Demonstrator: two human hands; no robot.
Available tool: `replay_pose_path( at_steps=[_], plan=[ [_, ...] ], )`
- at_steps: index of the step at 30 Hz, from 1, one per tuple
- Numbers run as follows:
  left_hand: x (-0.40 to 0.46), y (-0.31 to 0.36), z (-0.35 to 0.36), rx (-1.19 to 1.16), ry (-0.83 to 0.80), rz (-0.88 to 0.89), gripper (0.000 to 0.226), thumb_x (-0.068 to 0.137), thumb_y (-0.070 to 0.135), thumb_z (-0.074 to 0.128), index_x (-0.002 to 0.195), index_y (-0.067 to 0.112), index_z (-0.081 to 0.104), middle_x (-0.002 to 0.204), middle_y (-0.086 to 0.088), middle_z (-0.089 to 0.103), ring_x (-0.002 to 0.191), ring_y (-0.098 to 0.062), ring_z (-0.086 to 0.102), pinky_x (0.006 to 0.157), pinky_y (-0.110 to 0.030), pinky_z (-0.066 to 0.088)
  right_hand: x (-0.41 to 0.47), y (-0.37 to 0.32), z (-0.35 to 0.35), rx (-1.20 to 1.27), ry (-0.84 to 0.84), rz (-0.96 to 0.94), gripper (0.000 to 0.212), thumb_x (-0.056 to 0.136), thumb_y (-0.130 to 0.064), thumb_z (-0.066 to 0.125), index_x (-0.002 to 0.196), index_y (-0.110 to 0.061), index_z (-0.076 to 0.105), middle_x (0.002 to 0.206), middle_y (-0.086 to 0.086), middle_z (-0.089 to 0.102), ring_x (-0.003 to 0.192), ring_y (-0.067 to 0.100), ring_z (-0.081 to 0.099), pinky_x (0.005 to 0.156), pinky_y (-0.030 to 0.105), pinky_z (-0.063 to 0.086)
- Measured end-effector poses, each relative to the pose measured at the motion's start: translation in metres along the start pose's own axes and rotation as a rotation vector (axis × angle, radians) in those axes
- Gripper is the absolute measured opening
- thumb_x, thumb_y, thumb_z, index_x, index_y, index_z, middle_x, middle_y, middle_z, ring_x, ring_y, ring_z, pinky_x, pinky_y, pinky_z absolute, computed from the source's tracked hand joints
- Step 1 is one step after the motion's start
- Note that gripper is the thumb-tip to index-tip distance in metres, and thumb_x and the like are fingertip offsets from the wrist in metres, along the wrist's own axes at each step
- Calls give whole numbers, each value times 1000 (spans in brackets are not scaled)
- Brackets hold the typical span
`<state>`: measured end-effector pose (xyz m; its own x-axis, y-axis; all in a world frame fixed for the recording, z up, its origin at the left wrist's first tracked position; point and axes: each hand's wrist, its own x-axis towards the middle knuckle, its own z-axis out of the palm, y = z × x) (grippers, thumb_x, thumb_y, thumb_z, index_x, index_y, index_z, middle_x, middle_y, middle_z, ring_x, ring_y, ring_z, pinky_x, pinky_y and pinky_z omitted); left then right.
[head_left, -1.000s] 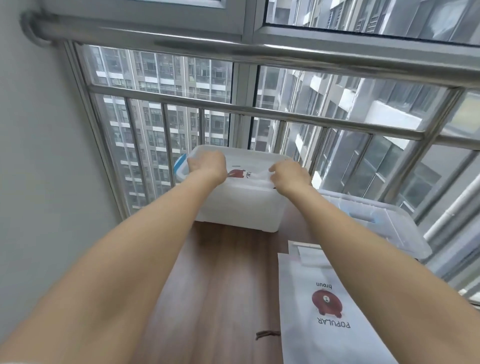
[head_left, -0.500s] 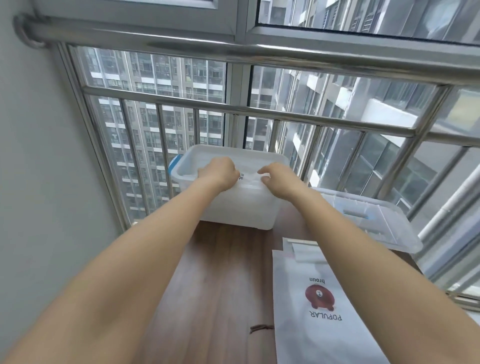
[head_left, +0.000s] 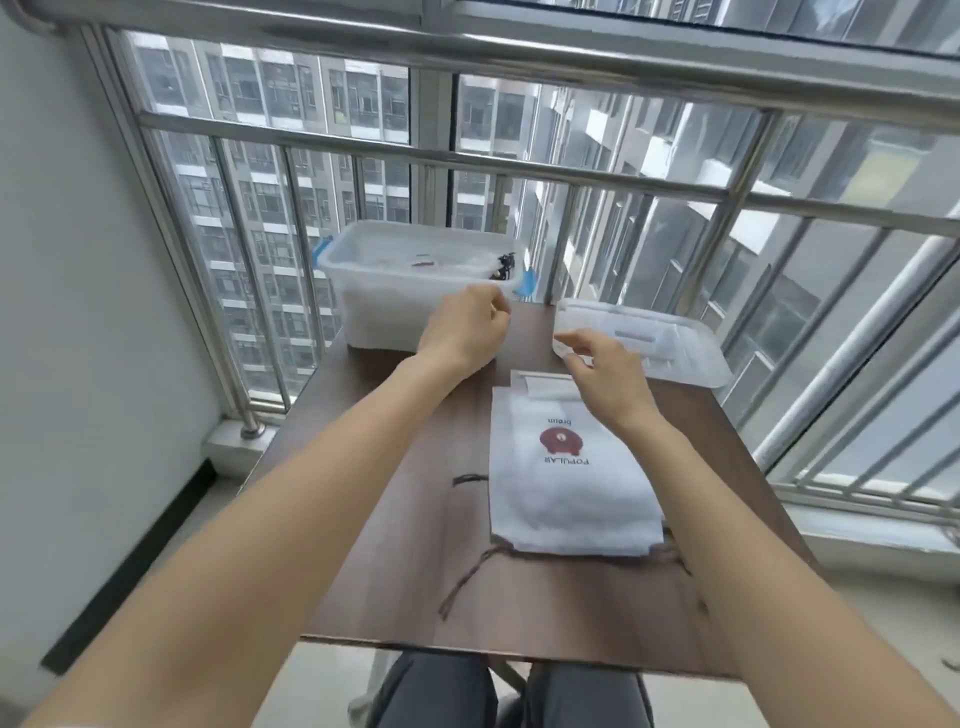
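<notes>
Tabletop (head_left: 395, 597): white bag (head_left: 571, 499) lies lengthwise front-to-back, drawstring mouth toward near edge.

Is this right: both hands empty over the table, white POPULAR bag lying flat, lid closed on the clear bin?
Not quite. The head view shows the lid off, lying on the table right of the clear bin, which stands open. The rest holds: left hand and right hand hold nothing, the white POPULAR bag lies flat.
</notes>
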<state>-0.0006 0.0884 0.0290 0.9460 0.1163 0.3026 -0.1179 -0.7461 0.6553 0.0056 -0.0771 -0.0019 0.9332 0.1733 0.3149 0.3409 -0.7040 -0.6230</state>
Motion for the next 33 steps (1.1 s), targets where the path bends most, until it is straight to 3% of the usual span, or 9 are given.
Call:
replay_pose_path(
  at_steps=[4, 9, 11, 14, 17, 20, 24, 29, 33],
  plan=[
    [-38, -1, 25, 2, -155, 16, 27, 90, 9, 43, 104, 12, 66, 100, -5, 65, 88, -21, 60, 73, -23, 45, -44, 23, 2, -13, -103, 66, 35, 90, -6, 47, 123, -10, 58, 124, 7, 59, 116, 19, 54, 84, 4, 35],
    [-83, -3, 51, 77, -454, 83, 26, 90, 22, 58, 114, 12, 61, 113, -3, 63, 106, -17, 58, 83, -22, 42, -91, 45, -3, -66, -277, 119, 40, 87, -17, 59, 126, -17, 51, 120, 5, 59, 116, 17, 53, 92, 24, 36],
    [-100, -8, 61, 130, -612, 92, 49, 82, 35, 69, 125, 16, 53, 122, 0, 55, 115, -16, 51, 92, -23, 39, -107, 53, -7, -40, -409, 137, 57, 81, -19, 68, 132, -21, 42, 127, 3, 52, 123, 14, 46, 93, 21, 33],
    [-117, -24, 73, 267, -753, 82, 80, 68, 45, 78, 136, 27, 39, 135, 3, 43, 124, -18, 42, 104, -38, 37, -127, 65, -11, -101, -539, 64, 77, 74, -1, 65, 140, -23, 33, 143, 0, 34, 134, 12, 30, 94, 11, 23],
    [-124, -32, 80, 271, -642, 140, 73, 74, 32, 73, 136, 26, 36, 137, 1, 44, 125, -21, 43, 99, -42, 41, -136, 73, -8, -109, -361, -1, 70, 71, 8, 56, 135, -18, 42, 140, 4, 36, 132, 15, 34, 91, 7, 22],
    [-128, -36, 82, 142, -452, 145, 49, 82, 17, 57, 128, 22, 42, 128, -1, 54, 116, -22, 50, 93, -36, 45, -138, 74, -1, -69, -89, 4, 38, 82, 0, 54, 117, -14, 57, 120, 7, 54, 108, 19, 55, 87, 21, 38],
    [-128, -44, 81, -13, -143, 93, 25, 83, 5, 53, 106, 10, 60, 99, -7, 65, 92, -27, 59, 72, -27, 42, -136, 72, 3, -138, 142, 78, 11, 88, -20, 57, 93, -15, 67, 93, 5, 68, 89, 25, 60, 77, 39, 49],
    [-124, -47, 70, -67, 143, -9, 13, 89, 15, 58, 96, 13, 69, 90, -5, 72, 84, -24, 64, 79, -34, 51, -134, 68, 8, -48, 280, 71, 13, 90, -20, 58, 86, -10, 66, 82, 6, 67, 79, 25, 59, 68, 30, 41],
    [-118, -48, 65, -239, 150, -72, 13, 88, 14, 61, 93, 11, 73, 82, -8, 72, 69, -17, 63, 79, -26, 53, -133, 65, 10, 98, 255, 72, 12, 89, -12, 58, 96, -11, 67, 73, -6, 58, 72, 14, 54, 65, 19, 32]
  ],
)
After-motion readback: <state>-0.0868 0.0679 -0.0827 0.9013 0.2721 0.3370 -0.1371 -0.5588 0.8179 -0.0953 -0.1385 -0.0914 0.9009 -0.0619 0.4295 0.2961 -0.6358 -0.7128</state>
